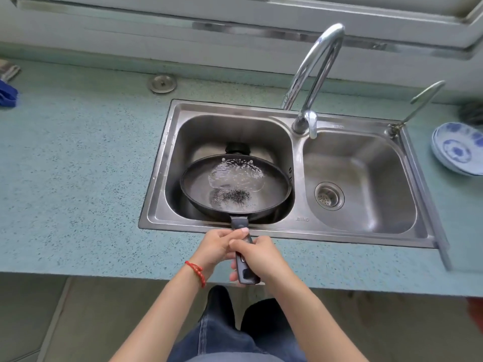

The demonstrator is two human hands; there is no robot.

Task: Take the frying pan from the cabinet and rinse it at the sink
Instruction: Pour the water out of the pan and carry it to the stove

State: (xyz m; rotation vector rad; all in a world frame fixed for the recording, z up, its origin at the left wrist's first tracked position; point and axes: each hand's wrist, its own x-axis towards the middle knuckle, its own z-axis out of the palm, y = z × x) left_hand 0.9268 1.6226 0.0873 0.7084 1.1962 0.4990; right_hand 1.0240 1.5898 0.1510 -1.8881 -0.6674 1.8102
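Note:
A black frying pan (198,189) hangs over the left basin of the steel double sink (298,152), with a pool of water sloshing in its far half. Its dark handle reaches back over the counter's front edge. My left hand (214,246), with a red bead bracelet on the wrist, grips the handle from the left. My right hand (258,254) is wrapped around the same handle from the right. The chrome faucet (317,71) arches above the divider between the basins, its spout over the right basin's near-left corner. No water stream is visible.
A speckled teal counter (78,158) surrounds the sink. Stacked blue-and-white plates (460,150) sit at the right edge. A round steel cap (162,83) is set in the counter behind the sink. A blue cloth (7,94) lies far left. A small second tap (418,103) stands at the sink's right rear.

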